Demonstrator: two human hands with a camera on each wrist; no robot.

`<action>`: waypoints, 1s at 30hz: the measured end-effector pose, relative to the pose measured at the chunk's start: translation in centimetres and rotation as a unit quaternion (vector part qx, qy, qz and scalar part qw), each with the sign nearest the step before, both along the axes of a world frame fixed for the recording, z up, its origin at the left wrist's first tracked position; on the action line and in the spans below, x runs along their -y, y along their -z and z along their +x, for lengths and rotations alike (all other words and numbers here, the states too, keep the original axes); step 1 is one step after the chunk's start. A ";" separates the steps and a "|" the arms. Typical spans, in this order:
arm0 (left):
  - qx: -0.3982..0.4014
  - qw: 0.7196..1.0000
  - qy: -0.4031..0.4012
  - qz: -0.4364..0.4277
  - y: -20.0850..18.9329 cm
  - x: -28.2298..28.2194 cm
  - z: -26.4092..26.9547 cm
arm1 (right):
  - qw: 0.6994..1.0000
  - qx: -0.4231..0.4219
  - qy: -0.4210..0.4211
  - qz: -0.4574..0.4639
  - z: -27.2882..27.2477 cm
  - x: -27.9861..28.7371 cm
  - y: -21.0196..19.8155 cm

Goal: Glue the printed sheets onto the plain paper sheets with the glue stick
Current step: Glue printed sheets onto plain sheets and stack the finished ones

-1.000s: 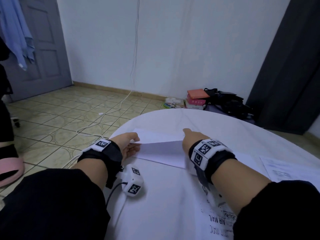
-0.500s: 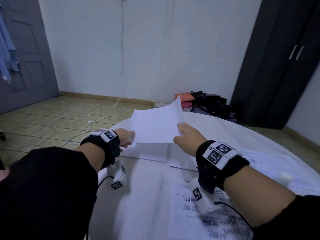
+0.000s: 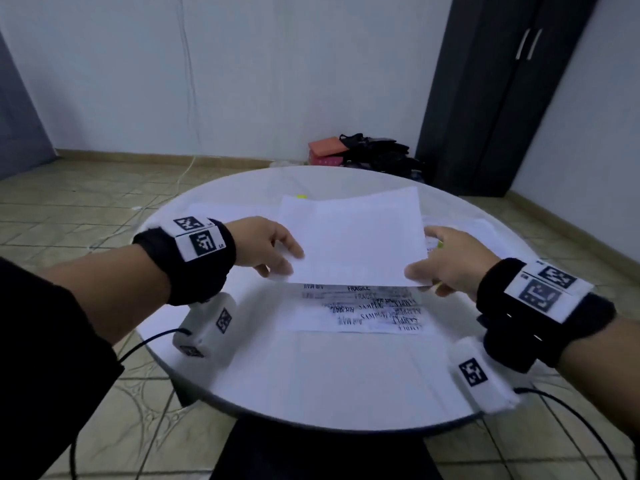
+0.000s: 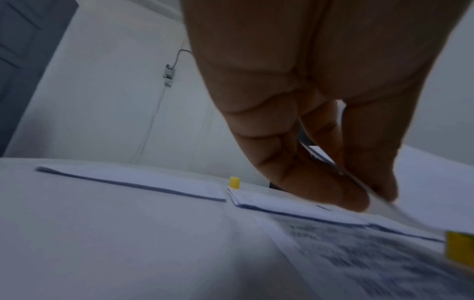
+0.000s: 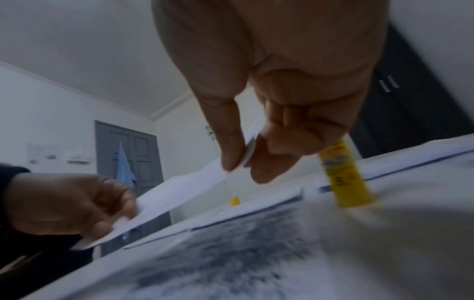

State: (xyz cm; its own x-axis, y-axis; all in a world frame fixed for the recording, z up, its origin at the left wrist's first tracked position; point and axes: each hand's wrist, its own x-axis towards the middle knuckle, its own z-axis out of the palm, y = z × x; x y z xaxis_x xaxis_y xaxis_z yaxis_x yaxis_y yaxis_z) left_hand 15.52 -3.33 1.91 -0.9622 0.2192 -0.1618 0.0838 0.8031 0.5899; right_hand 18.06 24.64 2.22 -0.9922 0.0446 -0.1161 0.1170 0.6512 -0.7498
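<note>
I hold a plain white sheet point(image 3: 351, 237) in the air over the round white table point(image 3: 311, 386). My left hand point(image 3: 277, 254) pinches its near left corner and my right hand point(image 3: 429, 271) pinches its near right corner point(image 5: 236, 162). Under it lies a printed sheet point(image 3: 363, 310) with its text upside down to me; the held sheet covers its far part. The yellow glue stick point(image 5: 343, 178) stands upright just right of my right hand. A small yellow cap point(image 4: 234, 182) stands farther back on the table.
More stacks of paper point(image 4: 128, 178) lie on the far left and far right point(image 3: 478, 226) of the table. Beyond the table are a tiled floor, a pile of bags point(image 3: 374, 154) by the wall and a dark wardrobe point(image 3: 502, 91).
Both hands lifted the plain sheet from the stack at the far left and carried it to the right and nearer, over the printed sheet. The head view turned right and down.
</note>
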 end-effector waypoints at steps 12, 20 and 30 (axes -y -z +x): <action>0.080 0.996 0.006 -0.044 2.4 -2.3 0.8 | 0.978 0.111 -0.016 0.178 0.5 -0.7 1.9; 0.113 0.991 0.008 -0.064 3.2 -2.1 0.8 | 0.971 0.163 -0.060 0.165 -1.0 -1.3 3.0; 0.125 0.992 0.005 -0.027 3.4 -1.7 0.9 | 0.974 0.167 -0.055 0.142 -1.7 -1.5 3.7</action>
